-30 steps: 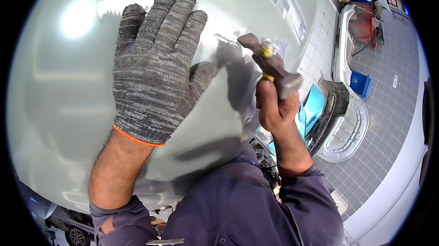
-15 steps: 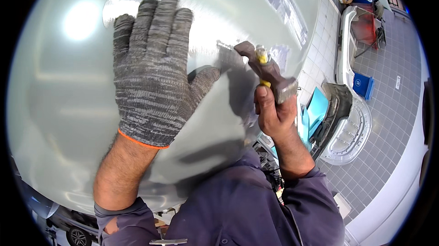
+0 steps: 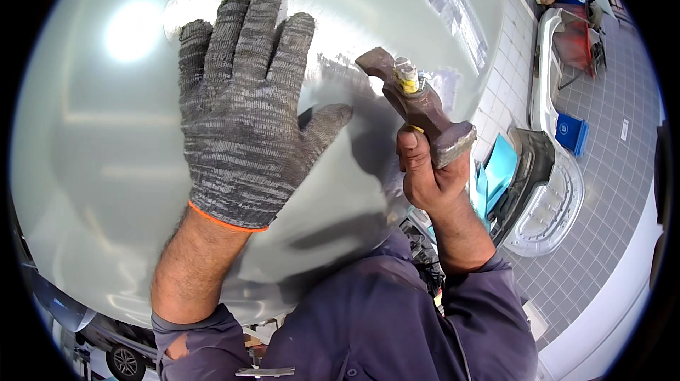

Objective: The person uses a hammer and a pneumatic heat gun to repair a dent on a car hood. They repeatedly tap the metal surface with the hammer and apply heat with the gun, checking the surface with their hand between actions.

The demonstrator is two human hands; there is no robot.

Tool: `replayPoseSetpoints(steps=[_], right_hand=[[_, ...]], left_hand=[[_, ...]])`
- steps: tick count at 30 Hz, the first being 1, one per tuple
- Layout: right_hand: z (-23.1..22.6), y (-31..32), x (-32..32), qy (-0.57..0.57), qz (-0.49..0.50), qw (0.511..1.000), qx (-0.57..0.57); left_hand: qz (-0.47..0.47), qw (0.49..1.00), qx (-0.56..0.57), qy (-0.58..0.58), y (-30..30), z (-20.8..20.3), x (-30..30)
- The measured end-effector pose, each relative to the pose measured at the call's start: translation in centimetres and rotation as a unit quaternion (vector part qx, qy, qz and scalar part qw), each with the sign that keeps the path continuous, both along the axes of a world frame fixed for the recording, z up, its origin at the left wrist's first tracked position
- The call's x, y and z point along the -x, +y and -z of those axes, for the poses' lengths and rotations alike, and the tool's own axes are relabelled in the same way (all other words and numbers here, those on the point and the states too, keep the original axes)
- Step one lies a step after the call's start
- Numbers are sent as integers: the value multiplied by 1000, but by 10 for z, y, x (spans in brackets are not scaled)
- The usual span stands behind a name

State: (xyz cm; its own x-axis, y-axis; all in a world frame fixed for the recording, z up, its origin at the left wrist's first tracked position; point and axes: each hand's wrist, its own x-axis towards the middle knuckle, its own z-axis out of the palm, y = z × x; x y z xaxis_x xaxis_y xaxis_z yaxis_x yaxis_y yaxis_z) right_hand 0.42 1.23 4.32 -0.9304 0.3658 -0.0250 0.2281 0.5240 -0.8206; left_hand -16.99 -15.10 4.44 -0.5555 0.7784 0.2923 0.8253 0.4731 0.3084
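My left hand (image 3: 241, 112) wears a grey knitted glove with an orange cuff edge. It lies flat, fingers stretched, on a large pale grey-green curved panel (image 3: 120, 190) that looks like car bodywork. Bare and ungloved, my right hand (image 3: 432, 172) is wrapped round the handle of a hammer (image 3: 425, 108), just below its head. The hammer's brown, worn metal head is raised near the panel's right side, with a yellow-marked handle end poking through. Shiny sanded patches show round my left fingertips and by the hammer. Most of the handle is hidden.
On the tiled floor to the right lie a dark and silver car part (image 3: 542, 204), turquoise sheeting (image 3: 499, 168), a blue box (image 3: 571, 133) and a long white bumper-like piece (image 3: 544, 76). A dark car with a wheel (image 3: 126, 361) shows at lower left.
The blurred hammer head now appears sharper and slightly turned. My left hand remains flat on the panel, its index finger a little farther from the middle one. The whole view has shifted slightly.
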Motion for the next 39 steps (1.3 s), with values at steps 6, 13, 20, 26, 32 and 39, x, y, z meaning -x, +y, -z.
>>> replayPoseSetpoints(steps=[6, 13, 20, 26, 32, 39], right_hand=[[-7, -1, 9, 4, 5, 1000, -31], [4, 4, 2, 28, 0, 1000, -9], [-2, -1, 1, 12, -9, 999, -50], [1, 2, 0, -22, 16, 999, -21], [1, 0, 2, 5, -2, 999, -35], [4, -6, 29, 67, -38, 995, -67]], left_hand=[[-12, 1000, -9, 12, 1, 0, -3], [-19, 1000, -16, 4, 0, 2, -3], [-5, 1000, -8, -15, -7, 4, 2], [-14, 1000, -20, -7, -3, 5, 2], [-30, 999, -37, -7, -2, 8, 2], [-46, 999, -12, -19, -8, 6, -1]])
